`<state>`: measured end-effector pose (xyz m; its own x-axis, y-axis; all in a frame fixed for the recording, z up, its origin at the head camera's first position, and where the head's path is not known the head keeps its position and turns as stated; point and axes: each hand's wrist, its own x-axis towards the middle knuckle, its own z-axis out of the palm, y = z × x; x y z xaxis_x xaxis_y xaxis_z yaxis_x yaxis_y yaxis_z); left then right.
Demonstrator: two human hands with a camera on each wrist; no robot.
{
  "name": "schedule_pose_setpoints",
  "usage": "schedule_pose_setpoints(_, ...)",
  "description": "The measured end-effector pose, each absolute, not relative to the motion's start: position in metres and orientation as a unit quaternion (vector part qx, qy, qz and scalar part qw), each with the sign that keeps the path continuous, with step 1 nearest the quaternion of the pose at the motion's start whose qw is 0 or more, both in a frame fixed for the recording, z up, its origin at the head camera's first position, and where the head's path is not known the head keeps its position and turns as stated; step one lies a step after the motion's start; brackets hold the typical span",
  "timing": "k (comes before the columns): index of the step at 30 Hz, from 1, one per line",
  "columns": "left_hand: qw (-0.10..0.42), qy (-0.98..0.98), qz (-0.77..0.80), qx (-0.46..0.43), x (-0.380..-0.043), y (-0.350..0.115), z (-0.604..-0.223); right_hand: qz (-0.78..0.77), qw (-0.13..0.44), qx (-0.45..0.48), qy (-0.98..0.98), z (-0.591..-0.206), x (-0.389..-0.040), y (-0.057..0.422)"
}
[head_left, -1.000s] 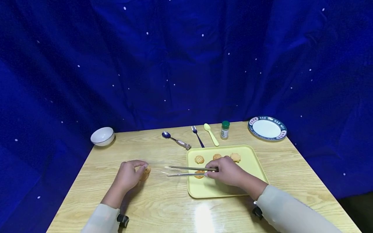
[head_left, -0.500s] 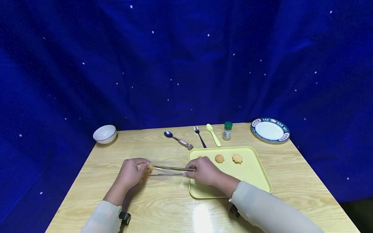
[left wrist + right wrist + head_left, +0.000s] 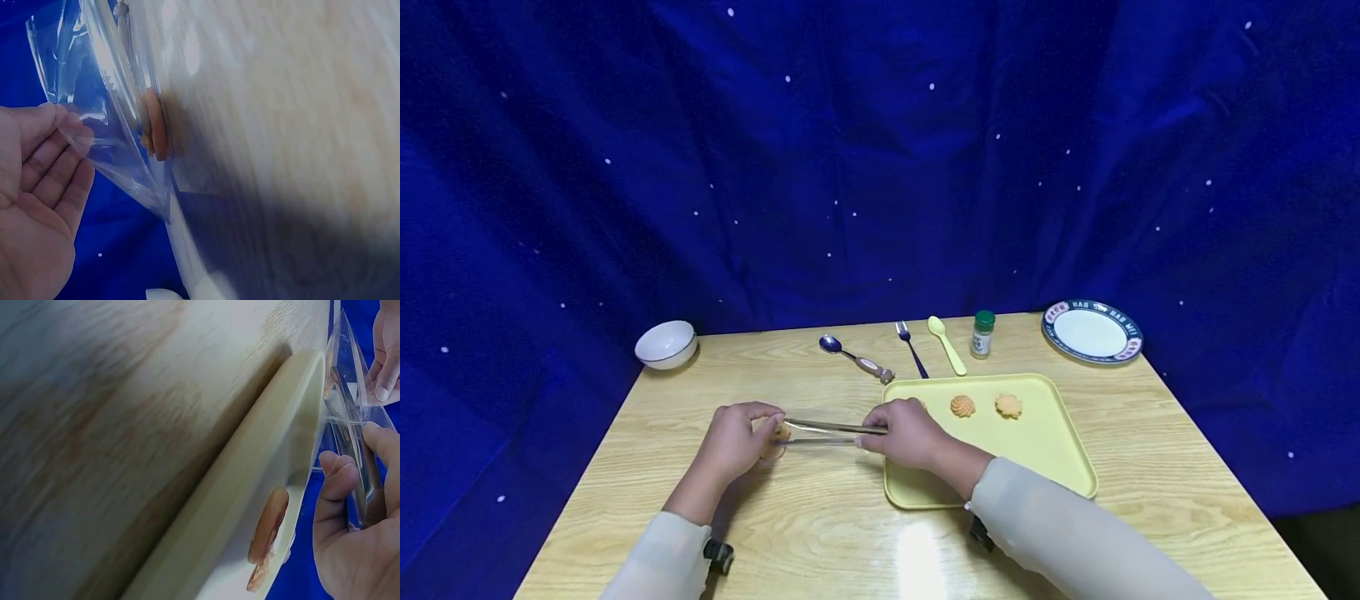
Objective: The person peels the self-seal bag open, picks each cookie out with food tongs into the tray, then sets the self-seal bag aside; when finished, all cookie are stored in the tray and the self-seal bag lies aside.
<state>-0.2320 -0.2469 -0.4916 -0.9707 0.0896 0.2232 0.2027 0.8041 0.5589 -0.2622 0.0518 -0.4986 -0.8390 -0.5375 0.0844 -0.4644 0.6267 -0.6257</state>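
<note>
My left hand [image 3: 735,442] pinches the edge of a clear plastic bag [image 3: 65,69] between thumb and fingertips, holding its mouth raised. Round golden cookies [image 3: 159,125] lie inside at the bottom of the bag. My right hand [image 3: 910,433] grips metal tongs [image 3: 827,427] over the left side of a yellow tray [image 3: 1037,467]. The tongs point left and their tips reach into the bag, close to the cookies. On the tray sit a swirled cookie [image 3: 962,406] and a flower-shaped cookie [image 3: 1008,406]; my right hand mostly hides another at the left.
Behind the tray lie a teaspoon with a grey figured handle [image 3: 872,367], a dark fork [image 3: 912,348] and a yellow spoon [image 3: 948,347]. A green-capped shaker [image 3: 982,335] stands beside them. A white bowl [image 3: 666,346] is at back left, a blue-rimmed plate [image 3: 1131,337] at back right.
My right hand has moved left with the tongs, from over the tray's middle to its left edge, bringing the tips into the bag. My left hand has stayed in place.
</note>
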Motion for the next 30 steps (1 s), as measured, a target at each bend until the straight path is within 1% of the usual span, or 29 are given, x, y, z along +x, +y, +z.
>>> schedule_pose_setpoints(9, 0.079, -0.945, -0.310, -0.071, -0.231, -0.244, -0.489, -0.325, 0.057, -0.280, 0.901, -0.497, -0.263, 0.049)
schedule_pose_setpoints(16, 0.073, -0.945, -0.313, -0.066, -0.230, -0.244, -0.489, -0.316, 0.048, -0.296, 0.900, -0.491, -0.261, 0.060)
schedule_pose_setpoints(22, 0.075, -0.946, -0.312, -0.057, -0.230, -0.244, -0.489, -0.307, 0.033, -0.310, 0.899, -0.488, -0.256, 0.089)
schedule_pose_setpoints(30, 0.086, -0.947, -0.306, -0.042, -0.230, -0.245, -0.489, -0.337, 0.018, -0.297, 0.893, -0.476, -0.249, 0.148)
